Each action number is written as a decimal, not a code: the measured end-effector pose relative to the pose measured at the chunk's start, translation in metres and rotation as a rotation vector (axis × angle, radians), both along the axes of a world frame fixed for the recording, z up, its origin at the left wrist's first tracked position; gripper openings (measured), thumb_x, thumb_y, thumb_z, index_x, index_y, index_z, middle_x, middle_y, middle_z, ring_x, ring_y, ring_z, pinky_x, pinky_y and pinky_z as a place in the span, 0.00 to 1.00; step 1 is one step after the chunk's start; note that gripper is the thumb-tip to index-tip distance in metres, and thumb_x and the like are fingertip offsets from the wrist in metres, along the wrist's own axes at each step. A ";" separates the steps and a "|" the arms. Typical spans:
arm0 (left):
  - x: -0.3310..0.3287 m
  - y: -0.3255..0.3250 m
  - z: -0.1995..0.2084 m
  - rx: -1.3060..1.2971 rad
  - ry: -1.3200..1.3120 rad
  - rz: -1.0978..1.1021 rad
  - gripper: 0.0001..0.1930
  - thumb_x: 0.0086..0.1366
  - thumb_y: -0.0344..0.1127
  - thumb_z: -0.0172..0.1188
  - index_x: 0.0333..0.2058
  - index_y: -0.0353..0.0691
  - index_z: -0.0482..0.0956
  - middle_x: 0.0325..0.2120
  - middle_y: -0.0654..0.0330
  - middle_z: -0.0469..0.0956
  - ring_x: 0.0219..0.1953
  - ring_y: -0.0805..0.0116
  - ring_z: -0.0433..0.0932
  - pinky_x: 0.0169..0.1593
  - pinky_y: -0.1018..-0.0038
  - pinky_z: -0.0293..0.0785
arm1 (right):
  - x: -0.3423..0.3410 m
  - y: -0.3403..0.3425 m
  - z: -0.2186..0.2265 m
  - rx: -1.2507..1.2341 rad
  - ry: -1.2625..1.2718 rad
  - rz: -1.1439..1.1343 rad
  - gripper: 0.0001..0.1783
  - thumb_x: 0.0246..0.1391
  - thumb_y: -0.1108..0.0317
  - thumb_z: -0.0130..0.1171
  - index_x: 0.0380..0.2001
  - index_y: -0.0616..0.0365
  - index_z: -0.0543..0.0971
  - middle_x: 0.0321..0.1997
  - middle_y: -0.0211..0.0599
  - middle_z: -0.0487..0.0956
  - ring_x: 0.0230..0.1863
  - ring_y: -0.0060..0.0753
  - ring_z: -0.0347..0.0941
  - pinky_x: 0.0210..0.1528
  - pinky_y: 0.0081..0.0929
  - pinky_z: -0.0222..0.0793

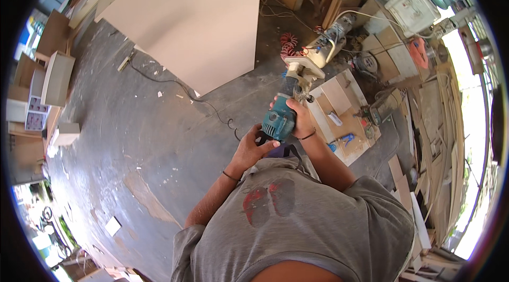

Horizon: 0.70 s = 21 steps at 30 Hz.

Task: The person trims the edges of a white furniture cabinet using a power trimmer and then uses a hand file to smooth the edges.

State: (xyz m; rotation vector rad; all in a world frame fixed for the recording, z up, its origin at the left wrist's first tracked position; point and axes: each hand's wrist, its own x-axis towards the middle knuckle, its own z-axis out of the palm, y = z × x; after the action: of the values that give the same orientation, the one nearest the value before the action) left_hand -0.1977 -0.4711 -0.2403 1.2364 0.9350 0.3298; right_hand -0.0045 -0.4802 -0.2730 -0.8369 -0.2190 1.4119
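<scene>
A teal handheld trim router [279, 121] is held up in front of my body, its base plate [305, 66] facing away from me. My right hand [301, 117] wraps the side of its motor body, just behind the dark collar. At the near end, my left hand [252, 147] grips the tool's end, thumb and fingers on opposite sides. Parts of the left fingers are hidden behind the housing. A black cord [212, 107] runs across the floor toward the tool; whether it connects there is hidden.
A large pale panel [196, 11] stands ahead, left of the router. Beyond the router are a compressor-like machine [339, 30] and a coiled red hose [289, 43]. A shallow wooden tray [344, 157] with blue-handled tools lies right. Wood offcuts [437, 139] pile along the right side.
</scene>
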 end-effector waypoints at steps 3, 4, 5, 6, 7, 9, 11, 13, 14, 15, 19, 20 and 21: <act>0.002 0.001 0.013 0.081 0.025 -0.058 0.35 0.54 0.39 0.69 0.54 0.25 0.64 0.34 0.55 0.77 0.24 0.74 0.75 0.26 0.77 0.70 | 0.000 -0.005 0.004 0.016 0.076 -0.023 0.18 0.51 0.66 0.59 0.42 0.65 0.73 0.41 0.42 0.76 0.43 0.41 0.77 0.40 0.39 0.78; 0.002 0.002 0.013 0.076 0.045 -0.076 0.34 0.54 0.40 0.70 0.54 0.25 0.64 0.35 0.55 0.78 0.25 0.73 0.75 0.27 0.76 0.70 | -0.001 -0.006 0.004 0.028 0.097 -0.030 0.17 0.51 0.66 0.59 0.42 0.65 0.73 0.40 0.42 0.76 0.43 0.41 0.77 0.40 0.39 0.78; 0.002 0.001 0.014 0.067 0.065 -0.095 0.34 0.54 0.40 0.70 0.53 0.26 0.65 0.35 0.54 0.78 0.26 0.73 0.75 0.28 0.76 0.71 | -0.002 -0.008 0.002 0.022 0.078 -0.020 0.19 0.52 0.63 0.58 0.43 0.65 0.73 0.41 0.43 0.76 0.43 0.40 0.76 0.42 0.39 0.77; 0.003 -0.002 0.012 0.221 0.100 -0.073 0.33 0.54 0.40 0.70 0.52 0.26 0.66 0.35 0.54 0.78 0.27 0.72 0.75 0.30 0.75 0.72 | -0.002 -0.009 -0.003 0.016 0.060 -0.011 0.21 0.52 0.60 0.58 0.44 0.65 0.73 0.42 0.44 0.76 0.44 0.39 0.76 0.44 0.38 0.76; 0.003 -0.007 0.009 0.376 0.131 -0.053 0.31 0.55 0.40 0.69 0.51 0.26 0.67 0.34 0.54 0.78 0.29 0.71 0.76 0.32 0.74 0.72 | -0.004 -0.010 -0.007 0.010 0.041 -0.003 0.24 0.53 0.57 0.57 0.46 0.65 0.73 0.43 0.45 0.76 0.44 0.38 0.75 0.46 0.37 0.74; 0.009 -0.010 0.014 0.443 0.169 -0.029 0.29 0.55 0.40 0.69 0.48 0.26 0.69 0.33 0.54 0.78 0.32 0.70 0.76 0.36 0.72 0.73 | -0.005 -0.011 -0.009 -0.015 0.012 -0.039 0.23 0.53 0.58 0.57 0.45 0.66 0.72 0.41 0.45 0.77 0.42 0.38 0.76 0.45 0.37 0.75; 0.012 -0.006 0.022 0.267 0.195 -0.025 0.27 0.54 0.41 0.69 0.46 0.27 0.71 0.32 0.54 0.79 0.34 0.70 0.76 0.39 0.71 0.72 | -0.012 -0.010 -0.009 -0.038 -0.009 -0.141 0.20 0.53 0.61 0.56 0.44 0.65 0.72 0.38 0.46 0.77 0.39 0.39 0.77 0.42 0.37 0.76; 0.004 -0.001 0.001 0.292 0.131 -0.037 0.30 0.54 0.44 0.70 0.47 0.26 0.71 0.31 0.51 0.80 0.34 0.66 0.79 0.40 0.69 0.74 | -0.013 -0.012 -0.010 -0.054 0.045 -0.140 0.18 0.53 0.63 0.57 0.43 0.65 0.72 0.37 0.45 0.77 0.39 0.39 0.77 0.40 0.37 0.77; 0.001 0.001 -0.005 0.299 0.109 -0.031 0.32 0.53 0.46 0.70 0.47 0.25 0.71 0.31 0.50 0.80 0.35 0.65 0.80 0.40 0.68 0.75 | -0.013 -0.013 -0.011 -0.062 0.055 -0.124 0.18 0.53 0.63 0.57 0.43 0.64 0.72 0.37 0.45 0.77 0.38 0.39 0.77 0.40 0.38 0.77; 0.001 0.002 -0.011 0.287 0.095 -0.052 0.33 0.54 0.46 0.70 0.48 0.25 0.70 0.32 0.49 0.80 0.35 0.64 0.81 0.40 0.68 0.75 | -0.012 -0.014 -0.011 -0.059 0.054 -0.149 0.18 0.53 0.63 0.57 0.43 0.64 0.72 0.37 0.45 0.77 0.38 0.39 0.77 0.40 0.38 0.77; 0.008 -0.003 -0.008 0.547 0.172 -0.099 0.35 0.53 0.48 0.71 0.49 0.25 0.70 0.30 0.48 0.80 0.32 0.62 0.81 0.36 0.69 0.75 | -0.012 -0.019 -0.012 -0.068 0.059 -0.216 0.18 0.53 0.62 0.59 0.43 0.63 0.72 0.37 0.46 0.76 0.37 0.40 0.77 0.39 0.40 0.78; 0.007 -0.002 -0.009 0.535 0.186 -0.113 0.36 0.53 0.49 0.71 0.49 0.24 0.70 0.29 0.48 0.80 0.31 0.60 0.81 0.35 0.68 0.75 | -0.013 -0.019 -0.012 -0.073 0.059 -0.218 0.18 0.53 0.62 0.59 0.43 0.62 0.72 0.38 0.46 0.76 0.37 0.40 0.78 0.39 0.41 0.78; 0.007 -0.001 -0.010 0.521 0.200 -0.123 0.37 0.52 0.50 0.71 0.49 0.23 0.69 0.28 0.48 0.80 0.30 0.59 0.81 0.33 0.68 0.75 | -0.014 -0.019 -0.013 -0.087 0.083 -0.222 0.18 0.53 0.61 0.59 0.43 0.62 0.72 0.38 0.45 0.76 0.38 0.41 0.77 0.40 0.41 0.77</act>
State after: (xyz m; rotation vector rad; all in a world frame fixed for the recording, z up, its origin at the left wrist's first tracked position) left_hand -0.1911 -0.4722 -0.2508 1.8232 0.9697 0.3693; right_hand -0.0181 -0.4991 -0.2859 -0.8449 -0.0007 1.2513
